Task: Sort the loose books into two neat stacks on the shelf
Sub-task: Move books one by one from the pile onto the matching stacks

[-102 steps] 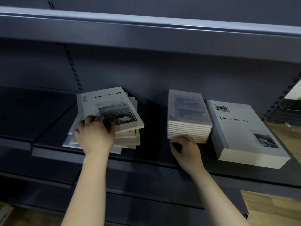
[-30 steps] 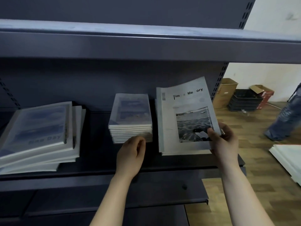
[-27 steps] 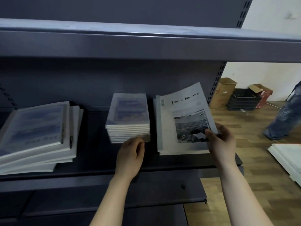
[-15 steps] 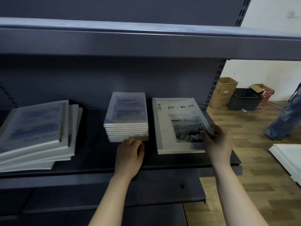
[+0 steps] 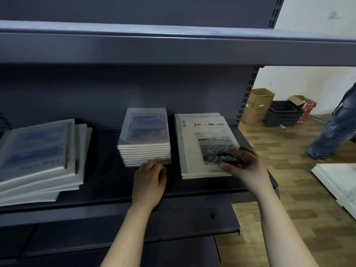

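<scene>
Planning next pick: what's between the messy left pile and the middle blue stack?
Only bare shelf between left pile and blue stack, in the head view.
</scene>
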`<state>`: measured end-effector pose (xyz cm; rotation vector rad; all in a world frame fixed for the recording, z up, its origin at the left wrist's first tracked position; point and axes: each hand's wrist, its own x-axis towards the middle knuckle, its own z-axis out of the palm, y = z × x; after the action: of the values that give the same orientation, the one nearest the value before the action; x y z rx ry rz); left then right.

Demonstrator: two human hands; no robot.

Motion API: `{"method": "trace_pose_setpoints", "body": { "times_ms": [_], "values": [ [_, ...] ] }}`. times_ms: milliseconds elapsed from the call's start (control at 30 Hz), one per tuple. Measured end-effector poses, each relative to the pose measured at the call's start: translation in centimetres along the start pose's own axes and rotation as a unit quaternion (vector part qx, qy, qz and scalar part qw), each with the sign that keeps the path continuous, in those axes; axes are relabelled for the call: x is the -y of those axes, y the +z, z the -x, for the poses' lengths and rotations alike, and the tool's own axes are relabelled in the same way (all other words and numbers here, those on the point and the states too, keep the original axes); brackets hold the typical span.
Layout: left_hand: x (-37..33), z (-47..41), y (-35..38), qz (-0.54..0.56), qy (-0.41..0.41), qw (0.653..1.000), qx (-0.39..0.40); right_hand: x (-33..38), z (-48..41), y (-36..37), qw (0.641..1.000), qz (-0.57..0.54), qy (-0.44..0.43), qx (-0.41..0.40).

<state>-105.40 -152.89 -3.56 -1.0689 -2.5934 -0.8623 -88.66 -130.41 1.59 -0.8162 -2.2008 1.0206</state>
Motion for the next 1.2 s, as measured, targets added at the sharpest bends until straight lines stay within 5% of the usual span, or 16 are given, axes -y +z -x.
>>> {"method": "trace_pose_setpoints", "body": {
  "times_ms": [167, 1200],
  "values": [
    [0.1, 0.1, 0.0, -0.002, -0.003, 1.0, 0.007, 0.2, 0.1, -0.5, 0.997, 0.039, -0.014, 0.067],
    [0.2, 0.3, 0.2, -0.002, -0.001, 1.0, -0.007, -0.7, -2.8, 0.7, 0.996, 0.039, -0.057, 0.052]
  ]
}}
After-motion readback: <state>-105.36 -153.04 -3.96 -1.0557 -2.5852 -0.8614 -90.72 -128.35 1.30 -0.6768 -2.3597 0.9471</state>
